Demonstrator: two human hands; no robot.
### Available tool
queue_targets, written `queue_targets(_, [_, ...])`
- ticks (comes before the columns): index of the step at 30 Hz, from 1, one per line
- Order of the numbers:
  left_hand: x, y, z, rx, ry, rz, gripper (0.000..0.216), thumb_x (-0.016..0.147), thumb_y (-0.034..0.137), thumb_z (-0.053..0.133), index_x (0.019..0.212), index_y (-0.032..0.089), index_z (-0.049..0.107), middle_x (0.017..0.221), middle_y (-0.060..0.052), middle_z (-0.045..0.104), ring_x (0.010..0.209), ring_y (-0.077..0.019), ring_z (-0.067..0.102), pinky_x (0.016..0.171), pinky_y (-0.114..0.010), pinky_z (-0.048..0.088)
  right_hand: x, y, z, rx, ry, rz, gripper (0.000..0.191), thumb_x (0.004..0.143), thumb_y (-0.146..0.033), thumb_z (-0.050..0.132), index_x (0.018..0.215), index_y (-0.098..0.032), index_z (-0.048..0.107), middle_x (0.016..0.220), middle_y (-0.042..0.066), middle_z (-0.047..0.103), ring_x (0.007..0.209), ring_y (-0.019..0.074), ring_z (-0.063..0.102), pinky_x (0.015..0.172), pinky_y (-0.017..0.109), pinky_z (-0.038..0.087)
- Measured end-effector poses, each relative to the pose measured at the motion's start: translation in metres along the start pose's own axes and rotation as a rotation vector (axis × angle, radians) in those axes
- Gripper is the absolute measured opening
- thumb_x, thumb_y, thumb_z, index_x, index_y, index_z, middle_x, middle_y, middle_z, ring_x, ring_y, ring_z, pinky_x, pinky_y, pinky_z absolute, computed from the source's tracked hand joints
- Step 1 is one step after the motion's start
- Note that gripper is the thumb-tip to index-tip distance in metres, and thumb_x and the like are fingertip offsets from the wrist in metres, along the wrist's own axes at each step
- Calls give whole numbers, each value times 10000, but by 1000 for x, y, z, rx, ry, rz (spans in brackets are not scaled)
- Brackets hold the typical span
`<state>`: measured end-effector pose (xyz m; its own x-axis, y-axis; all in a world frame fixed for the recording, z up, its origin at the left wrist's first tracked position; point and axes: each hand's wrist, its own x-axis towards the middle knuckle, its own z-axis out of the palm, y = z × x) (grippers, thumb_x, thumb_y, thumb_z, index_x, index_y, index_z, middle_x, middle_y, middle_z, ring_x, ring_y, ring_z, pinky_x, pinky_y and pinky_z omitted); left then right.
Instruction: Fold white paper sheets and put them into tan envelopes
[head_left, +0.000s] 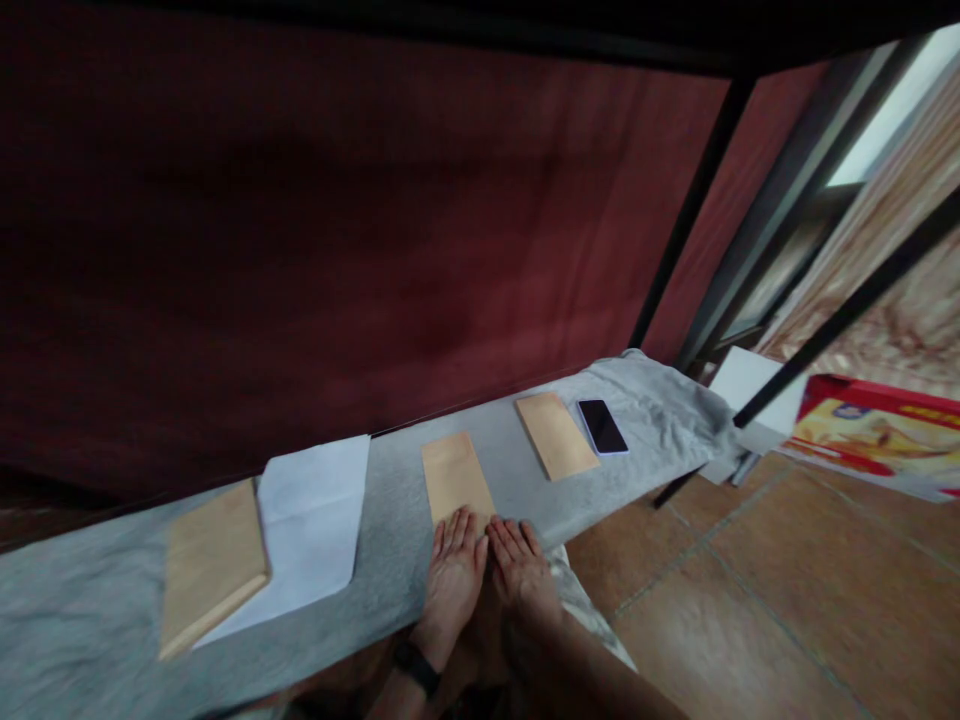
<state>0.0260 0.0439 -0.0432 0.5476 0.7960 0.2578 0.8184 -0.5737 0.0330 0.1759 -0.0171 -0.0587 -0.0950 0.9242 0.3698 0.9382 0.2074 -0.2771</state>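
My left hand (454, 575) and my right hand (521, 570) lie flat side by side on the grey cloth (390, 580), fingers stretched out. Their fingertips rest on the near end of a tan envelope (454, 475). A dark band circles my left wrist. Neither hand holds anything. A second tan envelope (555, 433) lies further right, beside a black phone (602, 426). To the left sit a white sheet of paper (315, 520) and a thick stack of tan envelopes (214, 560).
A dark red panel (337, 250) rises behind the cloth-covered shelf. Black metal posts (690, 210) stand at the right. A red and yellow box (877, 430) and white paper (750, 385) lie on the brown tiled floor (750, 600).
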Motion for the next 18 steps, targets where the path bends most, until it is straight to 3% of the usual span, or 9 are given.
queue_targets(6, [60,-27,8,47,-99,-58,579,1000,383,276,1494,103,391,1569,-151,355,1467,-265,310,1174,-478,285,2,1,1,-3,14,-21,483,991,-252,465,1470,-192,446,1480,73,508,1328,242,505,1158,466,370])
queue_targets(11, [113,-40,14,65,-75,-111,566,1000,359,260,1494,115,391,1573,-155,352,1454,-266,328,1172,-498,246,4,-2,-11,32,-43,11,523,1007,-262,432,1519,-196,354,1514,75,466,1357,254,473,1174,497,344])
queue_targets(14, [120,-38,17,71,-38,-134,555,992,334,278,1497,132,390,1570,-149,363,1452,-271,327,1168,-506,241,5,0,-14,65,-87,-1,542,1014,-317,429,1532,-199,325,1531,72,442,1368,256,460,1181,495,334])
queue_targets(18, [92,-28,17,64,-70,-91,563,977,308,317,1505,123,375,1580,-143,348,1469,-287,290,1167,-505,249,5,5,-13,84,-131,-13,520,1017,-313,418,1521,-203,349,1534,80,437,1369,250,459,1186,487,324])
